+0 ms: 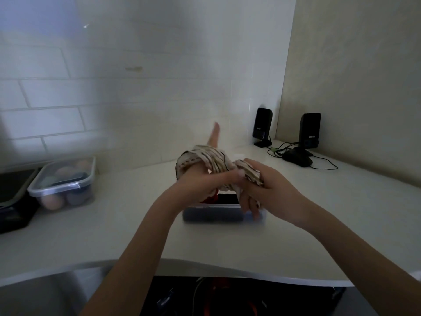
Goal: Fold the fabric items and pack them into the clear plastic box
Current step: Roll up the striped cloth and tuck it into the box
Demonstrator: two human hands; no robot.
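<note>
The striped cloth [211,164] is up in the air between both hands, directly above the clear box [224,213], which sits on the white bench [127,226]. The cloth is cream with thin dark stripes and a dark stitched edge. It is bunched and twisted, looped over the left hand [196,183] near the wrist and running across to the right hand [266,190].

It looks light and thoroughly limp: it sags and wrinkles wherever it is unsupported, so it will hold no shape of its own. The best hold is probably at a hem or corner, pinched so the piece can be shaken flat, because a grip on the bunched middle only tightens the twist. It seems neither slippery nor fragile.

The left hand has its fingers [227,176] stretched out towards the right, with one finger pointing away at the wall, and the cloth is draped round it rather than clasped. The right hand's fingers curl round the other end and grip it.

Inside the box something dark and something red already lie at the bottom. To the left, well apart, stands a lidded tub [66,181] with rounded shapes inside, beside a dark tray [13,197]. Two small black speakers [284,133] with cables stand in the right-hand corner.
</note>
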